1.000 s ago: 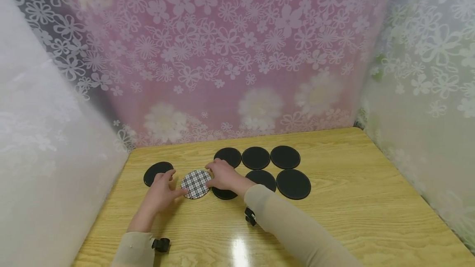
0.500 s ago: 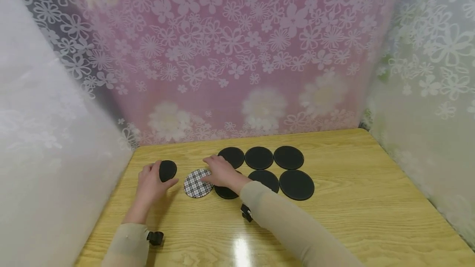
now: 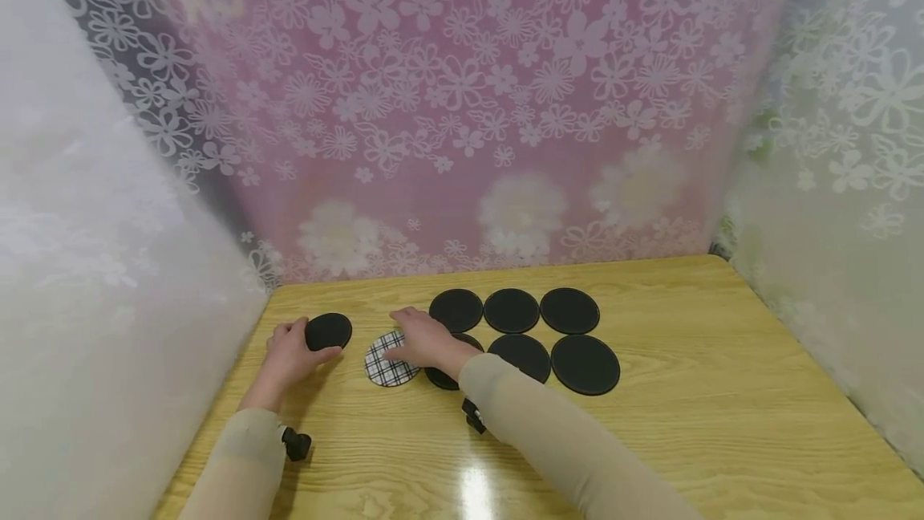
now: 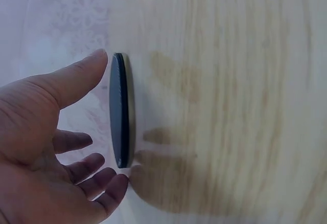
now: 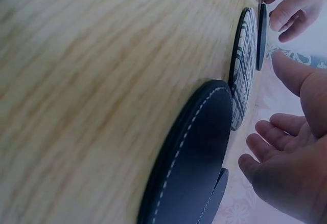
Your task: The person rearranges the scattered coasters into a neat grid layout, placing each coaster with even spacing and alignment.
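My left hand [image 3: 290,353] is at the left edge of a round black coaster [image 3: 329,331] on the left of the table. In the left wrist view, the thumb and loosely bent fingers spread around that coaster [image 4: 118,112], fingertips near its lower rim. Just to its right lies a round coaster with a black-and-white plaid face [image 3: 386,369]. Over the plaid coaster hovers my right hand [image 3: 431,341], thumb and fingers apart, covering its upper right part. The right wrist view shows the plaid coaster [image 5: 244,68] lying flat beside a black coaster with white stitching [image 5: 196,142].
Several more black coasters [image 3: 512,310] lie in two rows right of the plaid one, one partly under my right hand. The wooden table [image 3: 722,392] meets a pink floral sheet [image 3: 469,103] behind, with pale sheets at both sides.
The left hand has shifted left, from the right side of the black coaster to its left edge, and that coaster sits slightly closer to the plaid one. The right hand has slid slightly left.
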### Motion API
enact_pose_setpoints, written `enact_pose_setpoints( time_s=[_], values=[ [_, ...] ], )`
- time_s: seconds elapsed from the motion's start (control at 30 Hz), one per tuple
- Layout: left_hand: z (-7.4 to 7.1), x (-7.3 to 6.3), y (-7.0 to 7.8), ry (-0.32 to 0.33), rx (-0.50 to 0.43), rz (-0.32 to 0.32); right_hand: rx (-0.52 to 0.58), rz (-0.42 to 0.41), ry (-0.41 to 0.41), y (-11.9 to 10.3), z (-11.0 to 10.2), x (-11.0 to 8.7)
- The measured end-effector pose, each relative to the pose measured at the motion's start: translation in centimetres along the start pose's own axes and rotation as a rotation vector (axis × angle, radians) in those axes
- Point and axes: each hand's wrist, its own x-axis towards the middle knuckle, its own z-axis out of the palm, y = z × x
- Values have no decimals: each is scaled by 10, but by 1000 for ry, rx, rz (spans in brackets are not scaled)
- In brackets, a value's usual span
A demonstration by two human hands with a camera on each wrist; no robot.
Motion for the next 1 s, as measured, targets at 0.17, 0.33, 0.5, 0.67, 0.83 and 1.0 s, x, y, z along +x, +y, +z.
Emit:
enact_pose_setpoints(
  time_s=[0.17,0.33,0.5,0.67,0.83,1.0],
  values=[
    [-2,3,-5,1,15,-13,-24,-13,-18,-2,1,5],
    [-3,4,-5,-13,71,-21,-48,-17,-29,-3,-1,6],
    [-3,7,-2,-6,116,-32,-67,-9,-30,-3,-4,6],
    [-1,11,-2,-18,123,-52,-62,-11,-29,-2,-6,7],
    [1,13,6,-30,87,-37,-70,5,-17,-4,-8,9],
    [4,14,9,-49,37,-35,-71,17,-22,-8,-8,13]
  ],
)
